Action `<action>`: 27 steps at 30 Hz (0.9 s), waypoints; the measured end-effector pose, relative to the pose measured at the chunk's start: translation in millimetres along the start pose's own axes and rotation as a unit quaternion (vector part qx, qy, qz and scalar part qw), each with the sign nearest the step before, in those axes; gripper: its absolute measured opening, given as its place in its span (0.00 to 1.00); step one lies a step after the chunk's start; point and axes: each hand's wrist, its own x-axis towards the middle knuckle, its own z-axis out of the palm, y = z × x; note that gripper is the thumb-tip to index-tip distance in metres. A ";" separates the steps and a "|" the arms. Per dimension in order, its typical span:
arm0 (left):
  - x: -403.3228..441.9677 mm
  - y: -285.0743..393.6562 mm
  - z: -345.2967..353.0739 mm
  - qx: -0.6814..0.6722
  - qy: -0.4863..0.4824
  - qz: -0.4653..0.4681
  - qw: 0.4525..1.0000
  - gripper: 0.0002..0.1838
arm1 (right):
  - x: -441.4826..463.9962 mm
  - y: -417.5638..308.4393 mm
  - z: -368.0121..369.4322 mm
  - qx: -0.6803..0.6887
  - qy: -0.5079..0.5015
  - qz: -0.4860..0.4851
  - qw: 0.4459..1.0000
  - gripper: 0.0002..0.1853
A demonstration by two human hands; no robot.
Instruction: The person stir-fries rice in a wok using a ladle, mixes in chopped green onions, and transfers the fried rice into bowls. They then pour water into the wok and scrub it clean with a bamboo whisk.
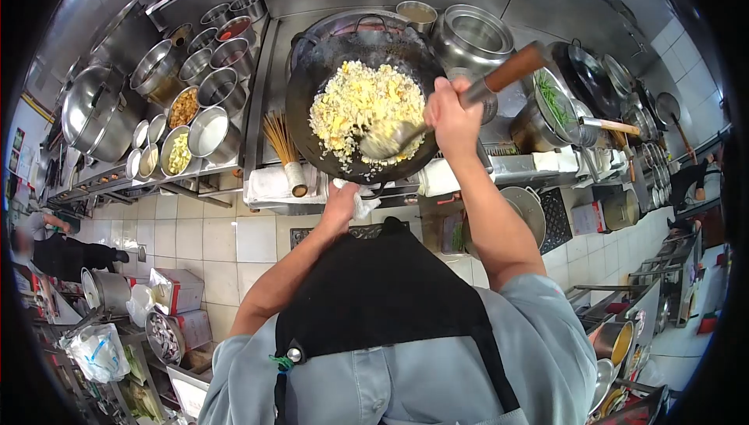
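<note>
A black wok [300,124] sits on the stove, holding fried rice [363,101] mixed with yellow egg. My right hand [455,119] is closed around the handle of a ladle [382,144], whose wooden end [515,66] sticks up to the right. The ladle's bowl rests in the rice at the lower right of the heap and looks slightly blurred. At the wok's near rim, my left hand [342,205] is closed on a folded white cloth [365,203] against the near handle; the fingers are partly hidden.
A bamboo brush [282,148] lies left of the wok. Several metal pots of ingredients [211,132] stand further left. A lidded steel pot [474,35] is behind right, and a pot with green vegetables [538,117] stands right. Another person [66,253] is at far left.
</note>
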 end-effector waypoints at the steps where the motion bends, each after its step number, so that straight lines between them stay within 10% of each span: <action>1: -0.1 -0.6 0.1 0.010 -0.001 0.014 1.000 0.17 | -14.7 -5.0 -4.9 -0.049 -0.017 -0.021 0.998 0.18; 3: 2.9 -1.4 -1.0 -0.005 -0.019 -0.003 1.000 0.17 | -20.6 39.0 -30.1 -0.139 -0.042 -0.116 0.983 0.18; 8: 7.7 -11.7 -5.9 -0.055 -0.036 -0.011 0.998 0.19 | 58.3 -3.4 -22.8 -0.025 0.106 -0.001 0.994 0.16; 14: 9.7 -6.2 -5.3 -0.110 -0.087 -0.095 0.986 0.19 | 74.7 17.6 -3.6 -0.002 0.065 -0.177 0.982 0.19; 18: 8.5 -1.5 -7.8 -0.111 -0.101 -0.129 0.980 0.12 | 43.9 70.4 -1.7 0.049 0.041 -0.051 0.997 0.17; 21: 18.4 -24.8 -31.3 0.300 -0.146 0.179 0.925 0.12 | 9.6 61.7 -10.3 0.016 0.061 -0.014 0.998 0.16; 24: 4.8 51.8 24.5 -0.114 -0.047 -0.124 0.985 0.14 | -14.4 80.6 -35.9 -0.128 0.082 -0.011 0.988 0.11; 27: 47.6 75.2 36.9 -0.136 -0.019 -0.153 0.979 0.10 | -30.8 107.3 -55.4 -0.247 0.031 0.025 0.968 0.15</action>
